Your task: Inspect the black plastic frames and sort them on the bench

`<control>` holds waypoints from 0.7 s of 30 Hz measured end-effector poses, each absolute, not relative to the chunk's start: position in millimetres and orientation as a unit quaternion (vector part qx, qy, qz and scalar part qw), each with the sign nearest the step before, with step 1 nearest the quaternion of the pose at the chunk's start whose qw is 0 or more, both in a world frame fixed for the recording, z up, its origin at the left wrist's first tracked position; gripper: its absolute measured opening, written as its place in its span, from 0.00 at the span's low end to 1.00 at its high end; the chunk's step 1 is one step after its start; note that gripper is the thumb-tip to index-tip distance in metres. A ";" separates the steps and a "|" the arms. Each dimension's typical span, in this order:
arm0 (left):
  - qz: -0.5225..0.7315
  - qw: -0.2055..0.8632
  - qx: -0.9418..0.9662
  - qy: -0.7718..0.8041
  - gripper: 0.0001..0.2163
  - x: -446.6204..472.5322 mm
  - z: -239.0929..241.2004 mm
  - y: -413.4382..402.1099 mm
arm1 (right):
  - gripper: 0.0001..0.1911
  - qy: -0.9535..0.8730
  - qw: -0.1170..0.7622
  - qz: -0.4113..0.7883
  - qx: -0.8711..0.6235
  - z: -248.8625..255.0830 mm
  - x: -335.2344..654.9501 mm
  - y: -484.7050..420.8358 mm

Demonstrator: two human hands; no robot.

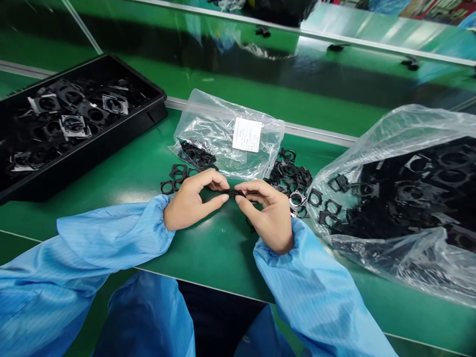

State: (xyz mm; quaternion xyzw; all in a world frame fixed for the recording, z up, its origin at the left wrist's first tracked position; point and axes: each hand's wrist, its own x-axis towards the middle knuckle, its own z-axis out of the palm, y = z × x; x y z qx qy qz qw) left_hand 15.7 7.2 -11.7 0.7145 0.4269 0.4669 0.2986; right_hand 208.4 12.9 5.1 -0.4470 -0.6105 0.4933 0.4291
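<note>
Between my two hands is a small flat black plastic part [232, 193], seen nearly edge-on above the green table. My left hand [195, 198] pinches its left end between thumb and fingers. On the other end, the thumb and fingers of my right hand [268, 210] are closed. Whether it is one piece or two pressed together I cannot tell. Just beyond my left hand lie several black ring-shaped frames [178, 172]. A loose pile of similar black frames [292, 173] lies beyond my right hand, partly hidden by it.
A black bin [122, 136] full of square ring frames stands at the left. A clear labelled bag [223, 124] with black parts lies in the middle. At the right, a large open plastic bag [372, 148] spills frames. A rail [316, 134] runs along the table's back.
</note>
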 end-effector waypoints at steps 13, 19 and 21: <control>0.496 0.287 0.717 0.397 0.02 14.7 -13.2 5.9 | 0.03 -0.647 0.435 0.460 -0.424 1.2 207.0 11.2; 0.496 0.258 0.740 0.374 0.05 15.0 -10.0 7.2 | 0.06 -0.696 0.440 0.394 -0.408 1.2 209.0 12.3; 0.494 0.250 0.744 0.373 0.03 15.0 -9.4 7.3 | 0.06 -0.693 0.438 0.398 -0.412 0.7 208.8 11.8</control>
